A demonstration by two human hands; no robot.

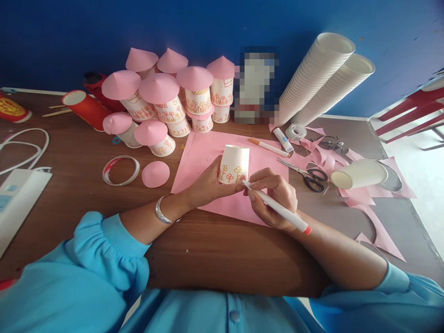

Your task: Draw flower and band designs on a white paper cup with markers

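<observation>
Left hand (207,186) fingers clamped a flowered, not yet capped paper cup (235,162), right hand (274,199) fingers pinched a marker (282,212), and finished capped cups (166,99) stood far.

— What sort of place is this?

— A craft corner, a makeshift workshop: a wooden bench (86,152) pushed against a plain blue wall (104,27).

— What says craft?

— Two long stacks of white paper cups (314,78) lean on the wall. Further along stands a cluster of decorated cups with pink cone lids (166,99). A pink paper sheet (204,152) lies spread out, with scissors (307,173), a glue stick (282,139), a roll of clear tape (295,132) and pink offcuts (381,236) near it. On the sheet, a marker (277,208) touches a flower-patterned paper cup (235,164).

— Home or classroom?

— I cannot tell. Red chair legs (409,115) show at the right edge, and a white power strip (17,199) lies at the left.
</observation>
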